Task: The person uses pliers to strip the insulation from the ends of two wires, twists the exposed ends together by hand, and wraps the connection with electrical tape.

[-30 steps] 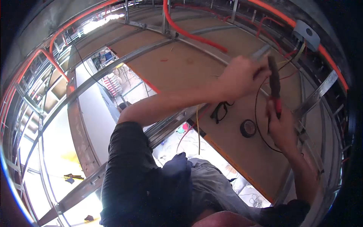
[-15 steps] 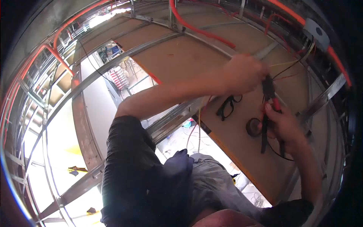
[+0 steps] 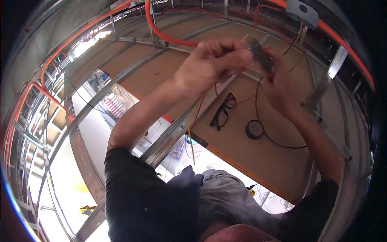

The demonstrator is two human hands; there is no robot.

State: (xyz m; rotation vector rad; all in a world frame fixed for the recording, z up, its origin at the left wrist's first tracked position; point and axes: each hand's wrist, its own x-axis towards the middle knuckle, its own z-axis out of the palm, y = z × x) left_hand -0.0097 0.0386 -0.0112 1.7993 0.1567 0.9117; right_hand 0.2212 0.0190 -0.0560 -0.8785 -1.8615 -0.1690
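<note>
My left hand (image 3: 213, 66) is closed in a pinch at the upper middle, on electrical wires mostly hidden by its fingers. A thin bare-looking end sticks up by the fingertips, and red and yellow wires (image 3: 200, 105) hang below the hand. My right hand (image 3: 278, 80) is closed round pliers (image 3: 261, 55), whose dark head shows close to the left fingertips; their handles are mostly hidden. Under the hands, black-framed glasses (image 3: 221, 115) and a roll of black tape (image 3: 254, 129) lie on the brown board (image 3: 278, 169). A black cable (image 3: 278, 143) curves past the tape.
Metal framing (image 3: 173, 141) crosses beside the board, with a bright opening to the floor below. Orange conduit (image 3: 342, 44) runs overhead into a grey box (image 3: 302, 14), with wires hanging from it. Red conduit (image 3: 161, 34) bends down at the upper middle.
Both hands have moved up and left in view, and the pliers have come up beside the left fingertips. Their red and black handles, visible before, are now mostly hidden. The view has shifted somewhat.
</note>
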